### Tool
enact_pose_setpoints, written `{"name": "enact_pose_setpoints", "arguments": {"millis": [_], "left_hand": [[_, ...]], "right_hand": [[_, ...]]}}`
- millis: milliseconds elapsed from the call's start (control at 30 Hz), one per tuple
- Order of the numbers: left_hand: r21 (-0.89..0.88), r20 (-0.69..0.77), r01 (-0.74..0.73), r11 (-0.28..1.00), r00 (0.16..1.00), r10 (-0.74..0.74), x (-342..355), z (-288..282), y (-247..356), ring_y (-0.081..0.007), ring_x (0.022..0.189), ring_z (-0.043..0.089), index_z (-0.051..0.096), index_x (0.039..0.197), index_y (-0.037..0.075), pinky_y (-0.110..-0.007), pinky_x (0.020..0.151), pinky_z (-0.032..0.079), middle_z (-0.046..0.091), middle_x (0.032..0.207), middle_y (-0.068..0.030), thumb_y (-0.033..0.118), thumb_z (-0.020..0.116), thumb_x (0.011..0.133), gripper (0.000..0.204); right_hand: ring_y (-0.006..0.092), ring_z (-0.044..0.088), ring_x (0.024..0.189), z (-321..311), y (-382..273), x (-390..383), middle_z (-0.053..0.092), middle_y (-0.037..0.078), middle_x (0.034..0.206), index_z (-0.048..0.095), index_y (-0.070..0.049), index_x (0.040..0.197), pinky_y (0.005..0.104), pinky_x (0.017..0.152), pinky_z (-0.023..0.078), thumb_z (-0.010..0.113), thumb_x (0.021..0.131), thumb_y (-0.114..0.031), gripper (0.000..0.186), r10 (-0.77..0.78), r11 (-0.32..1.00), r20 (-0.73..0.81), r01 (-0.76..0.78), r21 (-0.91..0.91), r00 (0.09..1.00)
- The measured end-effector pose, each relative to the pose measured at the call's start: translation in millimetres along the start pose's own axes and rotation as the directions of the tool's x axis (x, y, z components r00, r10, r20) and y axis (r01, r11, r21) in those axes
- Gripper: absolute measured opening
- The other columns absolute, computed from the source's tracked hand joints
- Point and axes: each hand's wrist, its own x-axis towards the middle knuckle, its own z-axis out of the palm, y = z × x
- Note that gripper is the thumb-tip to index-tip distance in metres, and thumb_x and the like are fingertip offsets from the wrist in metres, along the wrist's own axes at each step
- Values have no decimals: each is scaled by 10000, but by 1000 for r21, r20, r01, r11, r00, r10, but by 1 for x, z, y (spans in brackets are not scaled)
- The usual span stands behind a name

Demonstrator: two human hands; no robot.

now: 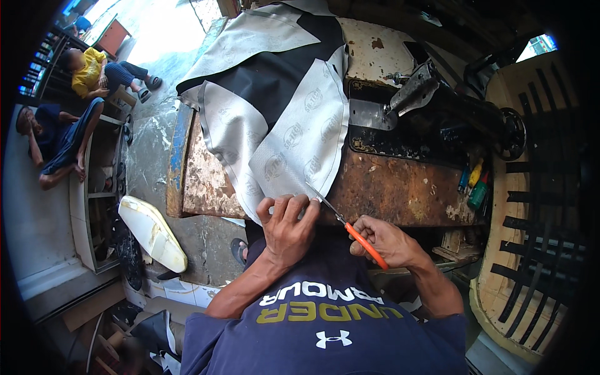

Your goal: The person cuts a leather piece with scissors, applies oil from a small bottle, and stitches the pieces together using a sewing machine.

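Gripped in my right hand (384,240) is a pair of scissors (365,245) with orange handles. The blades point up and to the left, and their tips lie at the lower edge of a sheet of synthetic leather (294,137). Its pale grey backing faces up, with round printed marks on it. My left hand (289,225) pinches that same lower edge, just left of the blades. Black face material (250,81) of the sheet shows between the folded grey flaps. The sheet drapes over a worn wooden table (406,187).
A black sewing machine (462,119) stands at the table's right, with screwdrivers (478,187) near its handwheel. A strapped wooden frame (531,219) is further right. A pale foam seat pad (153,231) lies on the left. Two people sit at the far left, one in a yellow shirt (87,75).
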Motion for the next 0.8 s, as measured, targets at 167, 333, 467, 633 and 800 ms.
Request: {"name": "enact_pose_setpoints", "arguments": {"millis": [167,333,467,633,800], "left_hand": [[-31,63,242,970,969,-239,-10,-16,2,-210,1212,603,743,1114,162,-495,1104,259,674,1131,1,177,828,795,331],[-161,43,296,942,955,-292,-21,-15,-5,-217,1209,616,765,1121,157,-506,1153,217,699,1099,19,172,852,800,333],[-55,-82,164,985,982,-169,-19,-8,-6,-170,1054,667,779,1096,150,-526,1154,204,662,950,27,154,838,810,292],[67,-125,46,997,991,-37,-22,-3,-6,-113,920,672,775,1099,157,-523,1149,207,603,852,54,144,826,817,287],[97,-90,-25,995,995,33,-22,-5,-8,-119,927,669,770,1114,160,-528,1137,226,604,852,70,142,775,844,270]], "right_hand": [[82,661,845,-6,5,-2,736,35,953,643,-17,1151,255,729,533,841,966,-293,388,63,995,28,-65,72,998],[79,655,829,-3,11,-4,706,23,936,620,-2,1184,258,732,546,840,968,-282,416,-25,977,65,10,215,998],[68,602,785,8,16,-7,639,20,907,551,-12,1240,268,699,534,734,1035,-177,321,18,995,65,-24,94,998],[87,617,888,25,18,-20,665,24,986,602,9,1274,275,802,536,864,936,-358,564,2,1000,72,-2,6,997],[96,626,855,27,23,-11,672,23,977,608,3,1274,281,779,545,868,929,-357,563,-29,997,63,24,74,998]]}}
